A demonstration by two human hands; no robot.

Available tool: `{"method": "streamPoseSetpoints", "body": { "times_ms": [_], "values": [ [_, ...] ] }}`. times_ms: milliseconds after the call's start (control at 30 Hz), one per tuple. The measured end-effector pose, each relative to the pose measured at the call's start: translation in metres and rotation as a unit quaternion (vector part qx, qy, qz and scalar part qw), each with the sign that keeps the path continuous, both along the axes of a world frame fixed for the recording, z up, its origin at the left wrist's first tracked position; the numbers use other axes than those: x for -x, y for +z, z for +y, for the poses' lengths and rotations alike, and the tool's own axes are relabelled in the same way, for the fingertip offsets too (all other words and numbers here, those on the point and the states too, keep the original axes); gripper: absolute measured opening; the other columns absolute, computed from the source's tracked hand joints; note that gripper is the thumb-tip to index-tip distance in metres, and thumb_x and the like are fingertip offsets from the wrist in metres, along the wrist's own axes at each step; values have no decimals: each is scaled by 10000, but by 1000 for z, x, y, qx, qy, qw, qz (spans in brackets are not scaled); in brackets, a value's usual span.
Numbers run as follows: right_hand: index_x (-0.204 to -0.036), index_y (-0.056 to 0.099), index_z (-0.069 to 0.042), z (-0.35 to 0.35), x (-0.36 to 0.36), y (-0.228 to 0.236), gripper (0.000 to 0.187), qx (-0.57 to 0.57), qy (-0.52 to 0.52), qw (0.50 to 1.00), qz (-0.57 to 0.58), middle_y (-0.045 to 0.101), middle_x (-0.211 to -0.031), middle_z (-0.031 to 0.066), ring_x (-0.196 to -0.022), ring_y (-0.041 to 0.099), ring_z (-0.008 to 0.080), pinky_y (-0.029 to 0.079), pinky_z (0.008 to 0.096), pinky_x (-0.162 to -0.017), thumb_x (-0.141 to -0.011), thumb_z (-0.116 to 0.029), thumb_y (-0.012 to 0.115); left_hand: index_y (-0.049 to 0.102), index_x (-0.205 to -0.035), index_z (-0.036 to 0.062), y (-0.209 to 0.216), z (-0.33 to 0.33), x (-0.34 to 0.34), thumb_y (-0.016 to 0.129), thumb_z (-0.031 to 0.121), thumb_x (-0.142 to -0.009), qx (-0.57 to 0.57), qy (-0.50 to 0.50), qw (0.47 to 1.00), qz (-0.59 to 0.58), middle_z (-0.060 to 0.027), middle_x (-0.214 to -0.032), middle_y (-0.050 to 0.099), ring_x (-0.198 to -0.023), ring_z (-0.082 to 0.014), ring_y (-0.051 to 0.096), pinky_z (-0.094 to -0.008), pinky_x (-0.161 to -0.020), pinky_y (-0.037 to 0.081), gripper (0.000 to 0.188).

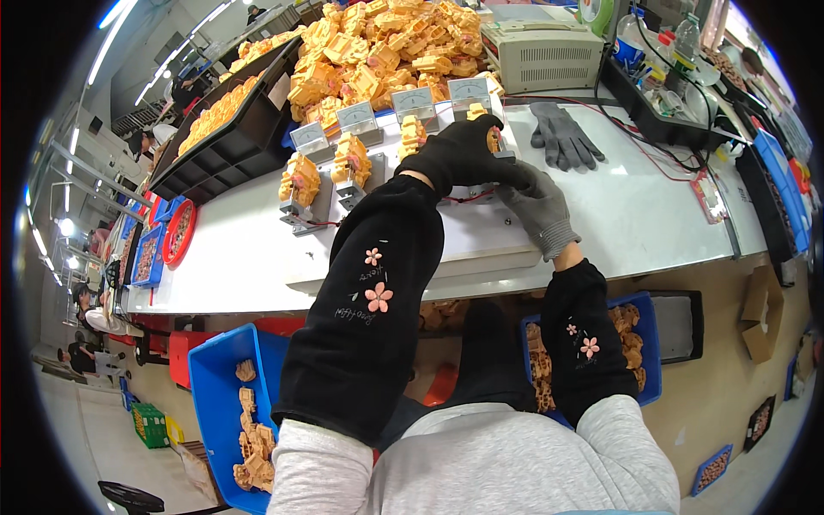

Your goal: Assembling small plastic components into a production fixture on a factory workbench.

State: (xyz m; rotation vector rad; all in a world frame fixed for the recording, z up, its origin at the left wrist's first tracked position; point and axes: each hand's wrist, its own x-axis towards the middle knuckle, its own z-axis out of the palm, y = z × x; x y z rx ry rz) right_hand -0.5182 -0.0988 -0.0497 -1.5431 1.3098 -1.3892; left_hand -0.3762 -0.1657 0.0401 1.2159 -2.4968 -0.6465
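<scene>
My left hand (463, 156), in a black glove, reaches over the rightmost test stand with its fingers curled round an orange plastic part (493, 140), mostly hidden behind the glove. Just nearer and to the right, my right hand (539, 206), in a grey glove, is closed at the same stand's metal base; what its fingers grip is hidden. To the left, more orange molded parts sit upright in metal clamps, among them a part (300, 178), a part (351, 160) and a part (413, 136). Behind them stand several analog meters, including the rightmost meter (469, 89).
A big heap of orange parts (386, 51) rises behind the meters, beside a black crate (227, 129). A loose grey glove (564, 136), a beige instrument box (545, 56) and a black tray (661, 124) lie right. Blue bins (210, 386) stand below the table edge.
</scene>
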Motion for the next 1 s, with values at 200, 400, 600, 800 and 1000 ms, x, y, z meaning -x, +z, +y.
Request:
{"method": "streamPoseSetpoints", "body": {
  "times_ms": [200,400,600,800,1000],
  "values": [
    [-1121,539,-30,-1,0,-1,434,5,-10,1000,2,599,-985,99,-879,591,148,474,250,-770,-742,-176,691,442,-1186,18,2,0,1,742,511,-572,-14,9,1000,-13,-218,-1077,551,-1031,-317,531,-358,-883,405,843],
    [-1124,537,-28,0,1,0,428,3,-18,1000,13,606,-976,102,-876,593,150,473,255,-771,-748,-171,682,431,-1196,16,0,0,2,740,523,-560,-3,-1,1000,-5,-225,-1085,547,-1041,-323,523,-358,-888,402,870],
    [-1105,549,-27,3,-5,8,403,-5,10,1000,-25,617,-942,90,-853,592,145,466,253,-761,-757,-189,674,430,-1200,11,7,2,-5,741,530,-545,-10,10,1000,-26,-227,-1097,543,-1033,-325,530,-353,-888,406,892],
    [-1087,563,-38,0,0,-2,380,7,-29,999,17,621,-936,91,-835,595,145,468,263,-753,-762,-204,668,431,-1195,-2,1,-1,0,743,520,-539,-15,0,1000,-14,-223,-1094,546,-1031,-320,533,-348,-889,408,895],
    [-1147,520,-32,3,3,4,381,-15,-9,999,35,592,-972,42,-857,549,93,449,235,-757,-793,-121,631,425,-1202,-7,1,-1,2,741,518,-543,-10,-4,1000,-12,-225,-1097,544,-1033,-319,532,-347,-888,409,900]
  ]
}}
